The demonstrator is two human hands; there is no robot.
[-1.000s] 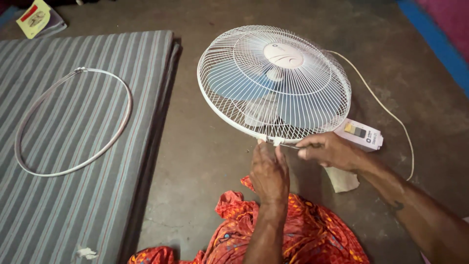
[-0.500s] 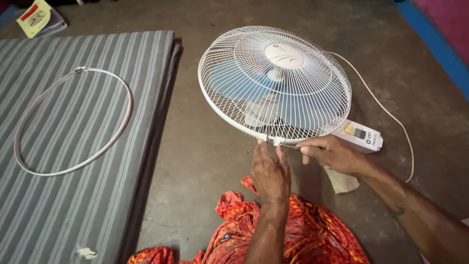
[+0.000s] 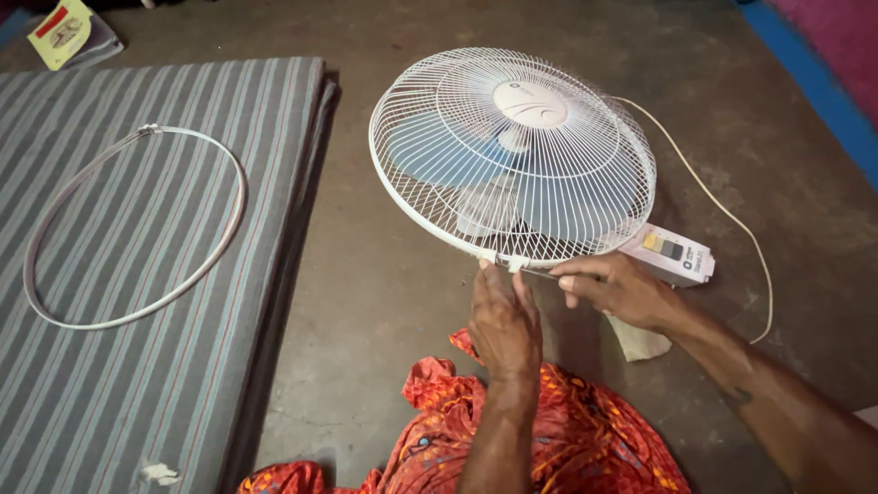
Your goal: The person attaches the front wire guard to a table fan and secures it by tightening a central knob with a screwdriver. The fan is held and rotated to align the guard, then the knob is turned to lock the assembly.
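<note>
Grey concrete floor w/ yellow packet [image 3: 59, 33] at 11 o'clock; fan [image 3: 512, 155] faces up, my left hand [image 3: 503, 320] steadying its guard rim, right hand [image 3: 617, 288] pinched on thin tool [image 3: 540, 272].

You are looking down at a bare grey concrete floor [image 3: 384, 302], scuffed and dull in soft, even light. To your left lies a grey striped mattress [image 3: 137, 384], its edge running up the floor. A blue band [image 3: 814, 82] and a pink surface [image 3: 846, 27] border the far right corner.
</note>
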